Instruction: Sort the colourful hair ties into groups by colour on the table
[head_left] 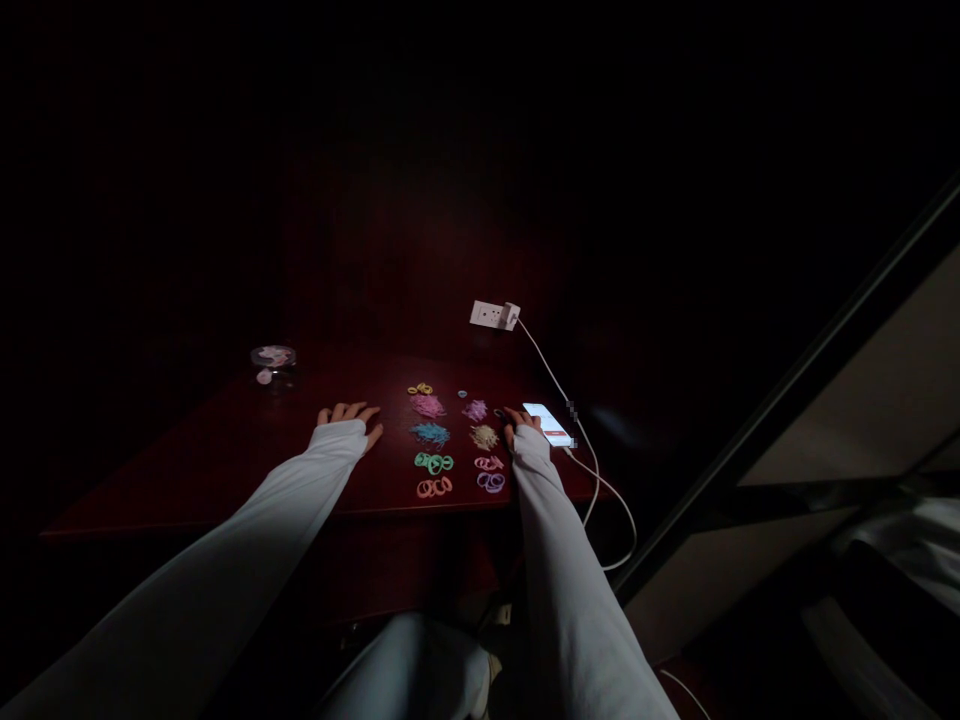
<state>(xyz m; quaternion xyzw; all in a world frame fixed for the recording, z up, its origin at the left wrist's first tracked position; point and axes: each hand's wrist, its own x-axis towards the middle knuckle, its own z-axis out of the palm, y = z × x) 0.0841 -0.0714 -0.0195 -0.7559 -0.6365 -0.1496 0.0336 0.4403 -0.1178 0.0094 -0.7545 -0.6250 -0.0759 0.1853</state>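
Observation:
My left hand (349,416) rests on the dark red table, fingers and thumb apart, holding nothing. My right hand (523,421) lies on the table beside the phone (548,424), its fingers spread. Between my hands are two columns of sorted bands. The left column has yellow hair ties (421,389), thin pink bands (428,406), thin blue bands (430,433), green hair ties (434,463) and orange hair ties (435,487). The right column has a small bluish ring (462,394), purple bands (475,410), beige bands (484,437), pink hair ties (489,464) and lavender hair ties (491,483).
A clear round container (274,356) with something pale inside stands at the table's back left. On the back wall, a charger (511,317) sits in a white socket (486,315). Its white cable (551,370) runs down past the right table edge.

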